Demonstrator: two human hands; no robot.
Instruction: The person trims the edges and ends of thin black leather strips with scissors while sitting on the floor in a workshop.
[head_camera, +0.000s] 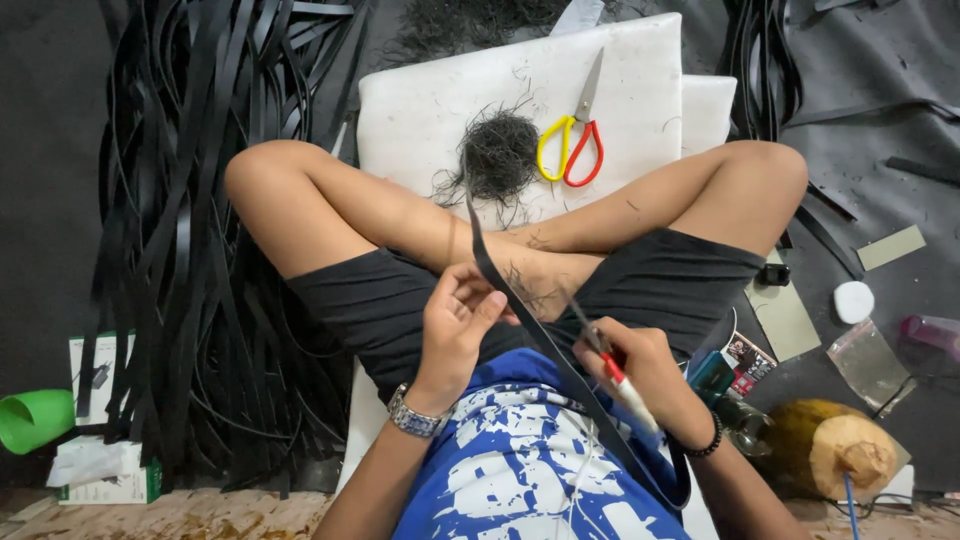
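You sit cross-legged on a white cushion (420, 110) on the floor. Your left hand (455, 325) pinches a long black strip (530, 320) between thumb and fingers, with the fingers curled shut on it. The strip runs up from your lap, past your crossed ankles, toward a pile of black shavings (498, 155) on the cushion. The lower end of the strip loops around near your right wrist, and your arm hides part of that loop.

Your right hand (640, 375) is closed around a small cutter (612, 372) with a red and white handle. Its thin blade rests on the edge of the strip. The blade is hard to make out against your dark shorts (380, 300), and your fingers cover most of the handle.

A pair of scissors (575, 135) with one yellow handle and one red handle lies on the cushion, just beside the shavings.

A big heap of black strips (190, 200) lies to your left. Its top is cut off by the edge of the view. A green cup (35, 418) sits at the far left, half out of view. A coconut (835, 450) with a blue straw sits near your right elbow. A clear little bag (868, 365) and a small white lid (853, 300) lie on the dark floor to your right. Your legs hide the middle of the cushion.
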